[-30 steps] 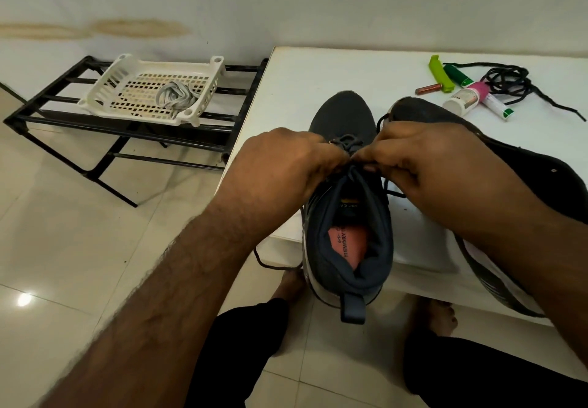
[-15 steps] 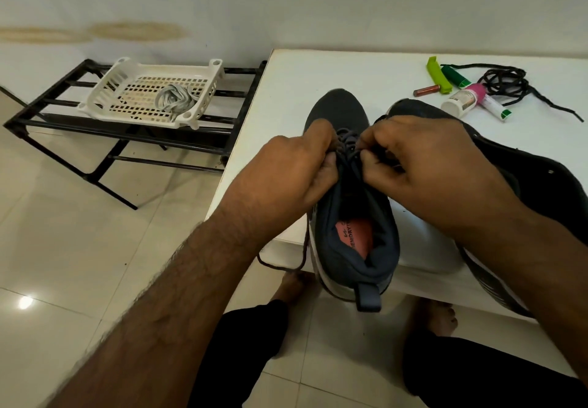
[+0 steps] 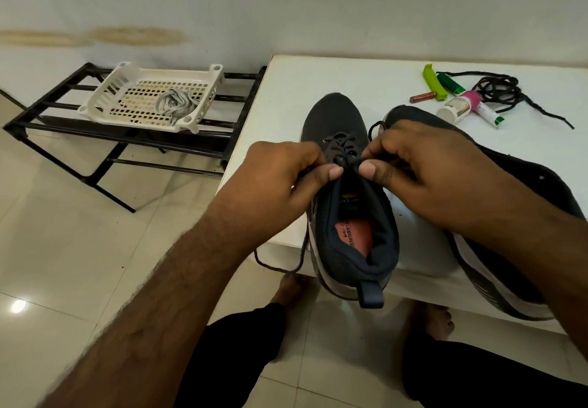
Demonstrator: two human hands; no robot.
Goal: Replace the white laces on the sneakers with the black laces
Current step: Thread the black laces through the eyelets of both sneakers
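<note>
- Left hand point(image 3: 280, 178) and right hand point(image 3: 423, 166), fingers curled, pinch the black lace point(image 3: 342, 147) at the top eyelets of a dark sneaker point(image 3: 346, 216).
- The sneaker sits at the white table's point(image 3: 318, 89) front edge, heel overhanging.
- A second sneaker point(image 3: 521, 216) lies under the right forearm.
- Pale laces point(image 3: 175, 104) rest in a white basket point(image 3: 105, 96).

The sneaker point(image 3: 346, 216) is matt dark knit cloth with a padded fabric collar and a smooth pale sole. The basket point(image 3: 152, 99) is perforated white plastic on a black metal rack point(image 3: 127, 140). The floor tiles point(image 3: 63, 248) are glossy; the table point(image 3: 350, 83) is smooth, matt white.
</note>
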